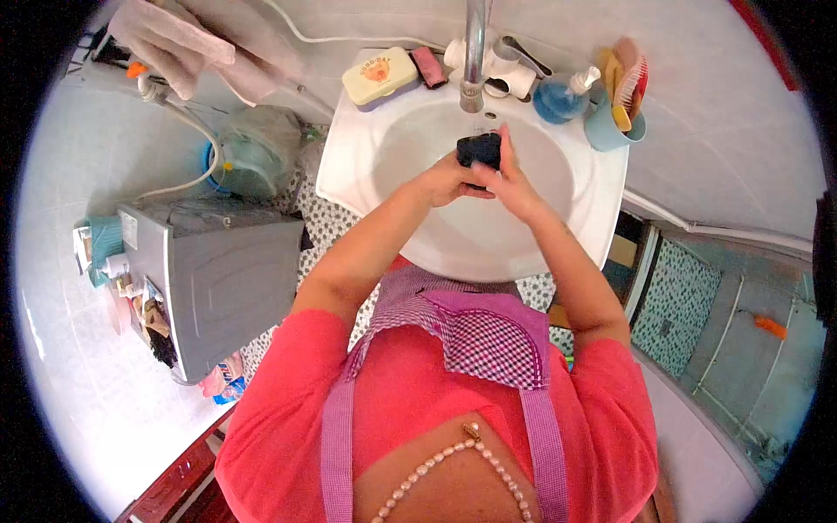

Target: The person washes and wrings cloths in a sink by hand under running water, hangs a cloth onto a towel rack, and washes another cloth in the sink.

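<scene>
A small black, block-like thing point(479, 150) is between my hands, below the faucet point(472, 87) and over the white sink point(392, 235). What kind of thing it is I cannot tell. My left hand point(449, 181) wraps round it from the left and below. Against its right side lies my right hand point(513, 181), a finger stretched up along its edge and the thumb across its lower part. Both hands are over the basin, with the fingers partly hiding the thing and each other.
On the sink's back ledge sit a cream soap box point(380, 77), a pink-and-black sponge point(428, 67), a blue pump bottle point(562, 98) and a cup point(615, 131) with brushes and combs. A grey washing machine point(235, 283) stands at left; a towel point(174, 48) hangs above.
</scene>
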A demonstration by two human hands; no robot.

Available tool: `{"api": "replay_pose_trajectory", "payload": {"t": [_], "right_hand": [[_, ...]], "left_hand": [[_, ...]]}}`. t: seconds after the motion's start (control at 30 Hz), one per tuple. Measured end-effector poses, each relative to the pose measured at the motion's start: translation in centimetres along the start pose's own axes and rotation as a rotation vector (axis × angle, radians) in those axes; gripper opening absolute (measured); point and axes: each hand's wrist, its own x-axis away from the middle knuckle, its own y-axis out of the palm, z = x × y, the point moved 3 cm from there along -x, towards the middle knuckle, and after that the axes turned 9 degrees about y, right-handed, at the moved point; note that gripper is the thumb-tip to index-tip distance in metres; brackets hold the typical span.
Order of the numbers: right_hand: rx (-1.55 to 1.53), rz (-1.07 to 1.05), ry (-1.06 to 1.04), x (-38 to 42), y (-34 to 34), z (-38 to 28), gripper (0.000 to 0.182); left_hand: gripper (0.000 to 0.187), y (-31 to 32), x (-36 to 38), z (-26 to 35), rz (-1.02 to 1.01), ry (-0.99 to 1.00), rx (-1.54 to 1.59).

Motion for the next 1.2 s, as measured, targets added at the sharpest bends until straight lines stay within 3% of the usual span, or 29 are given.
{"api": "replay_pose_trajectory", "payload": {"t": [0.07,0.2,0.23,0.33,0.4,0.5,0.6,0.9,1.0,1.03,1.07,1.13,1.2], "right_hand": [[0.903,0.120,-0.356,2.3,-1.1,-2.6,0.080],[1.241,-0.113,-0.664,3.6,-1.9,-3.6,0.077],[1.140,-0.078,-0.753,3.2,-2.3,-3.8,0.070],[1.186,-0.137,-0.398,2.6,-3.0,-3.4,0.065],[1.246,-0.044,-0.400,2.3,-2.6,-3.4,0.043],[1.284,-0.025,-0.373,1.5,-2.7,-3.4,0.018],[1.336,-0.031,-0.308,1.5,-2.8,-3.5,0.019],[1.257,-0.003,-0.233,2.1,-3.5,-3.6,0.027],[1.125,0.002,-0.254,3.2,-5.0,-3.4,0.032],[1.042,-0.036,-0.181,3.7,-5.9,-2.8,0.037],[0.961,-0.075,-0.111,4.4,-7.3,-2.0,0.043],[0.708,0.009,-0.109,6.8,-11.0,-0.1,0.058],[0.716,0.141,-0.011,8.8,-15.3,2.9,0.069]], "left_hand": [[0.045,0.0,-0.1,-0.3,0.060,-0.077,-0.081],[0.026,2.8,0.3,0.2,0.021,-0.271,-0.332],[0.021,3.5,0.3,-0.1,-0.003,-0.298,-0.404],[0.014,6.0,0.7,0.9,-0.028,-0.289,-0.689],[0.016,6.5,0.4,1.7,0.017,-0.254,-1.000],[0.022,5.5,-0.4,0.7,0.111,0.049,-1.401],[0.023,6.2,-0.9,0.8,-0.019,0.113,-1.806],[0.032,6.1,-1.4,0.2,0.154,0.014,-1.790],[0.039,7.2,-0.9,0.3,0.044,0.071,-1.579],[0.056,7.2,-0.8,0.0,-0.079,0.187,-1.357],[0.070,6.5,0.4,-0.7,0.009,0.182,-1.207],[0.076,5.3,2.5,-1.6,-0.027,0.435,-1.323],[0.073,3.0,3.7,-2.0,-0.090,0.293,-1.469]]}}
